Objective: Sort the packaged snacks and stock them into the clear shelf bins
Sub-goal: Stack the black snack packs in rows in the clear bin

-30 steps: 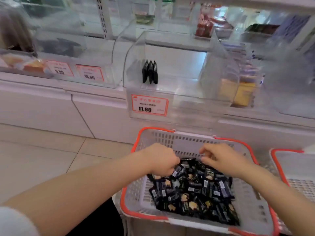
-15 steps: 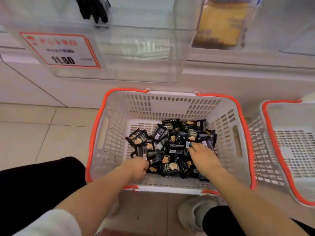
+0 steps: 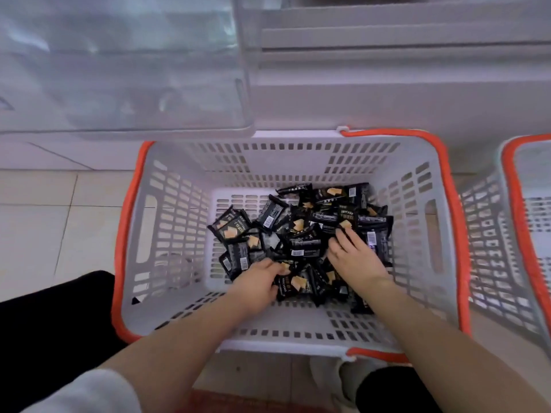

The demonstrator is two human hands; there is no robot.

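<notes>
A white basket with an orange rim [image 3: 131, 222] stands on the floor below me. It holds a heap of several small black snack packets [image 3: 301, 231] with a yellow cracker picture. Both my hands are down in the heap. My left hand [image 3: 259, 283] curls its thumb and fingers round packets at the near side of the pile. My right hand [image 3: 354, 257] lies flat on the packets to the right, fingers spread and tips touching a packet. A clear shelf bin [image 3: 119, 84] juts out above the basket's far left corner; its inside is blurred.
A second white and orange basket [image 3: 512, 228] stands close on the right. The white shelf base [image 3: 372, 93] runs behind both baskets. Pale floor tiles [image 3: 53, 222] lie to the left. My black trouser leg [image 3: 50, 320] and a light shoe [image 3: 337, 380] are near the basket's front.
The view has tipped from the shelf down onto the basket and moved closer. Both hands have gone deeper into the packet heap, and the left hand has closed on packets.
</notes>
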